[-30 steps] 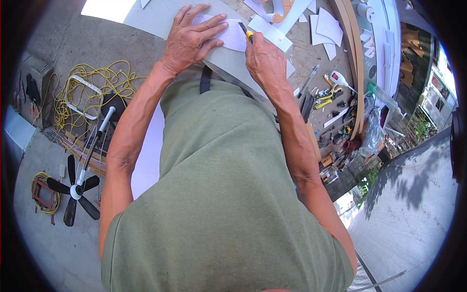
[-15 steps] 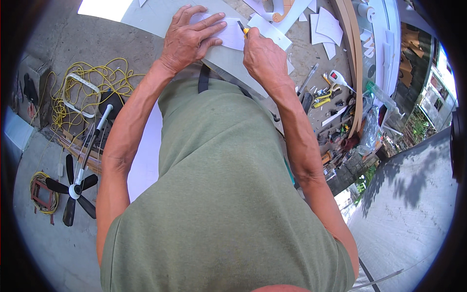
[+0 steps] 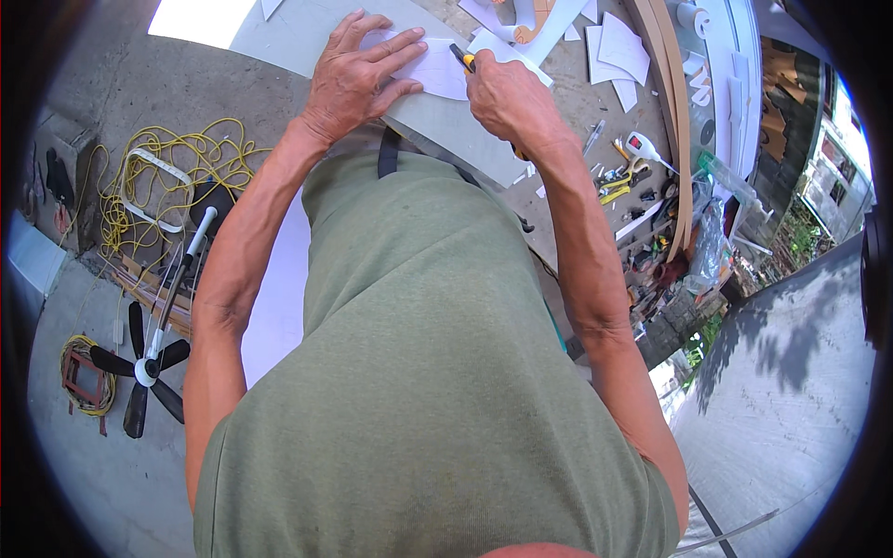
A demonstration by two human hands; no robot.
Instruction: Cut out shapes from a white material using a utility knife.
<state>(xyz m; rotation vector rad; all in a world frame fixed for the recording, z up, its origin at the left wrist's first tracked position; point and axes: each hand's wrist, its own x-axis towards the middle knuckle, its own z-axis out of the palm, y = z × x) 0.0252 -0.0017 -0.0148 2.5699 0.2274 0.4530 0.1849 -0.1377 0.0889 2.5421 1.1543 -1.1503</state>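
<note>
My left hand [image 3: 358,76] lies with its fingers spread on a white sheet piece [image 3: 435,73], pressing it against a grey board [image 3: 446,126]. Closed around a yellow and black utility knife [image 3: 468,62], my right hand [image 3: 516,100] is at the right end of that piece. The knife's front end points up and left, over the sheet; whether its tip touches the sheet I cannot tell. Behind the right hand, another white offcut [image 3: 507,54] is partly covered.
White offcuts [image 3: 621,51] and a curved brown strip [image 3: 672,102] are to the right. Nearer me are a white glue gun [image 3: 640,146] and yellow-handled pliers [image 3: 616,192]. On the left stand tangled yellow cord [image 3: 139,216] and a black-bladed fan [image 3: 146,372].
My right hand has turned and its forearm has swung slightly right, so more of the knife's front and its rear end show. My left hand stays almost in place.
</note>
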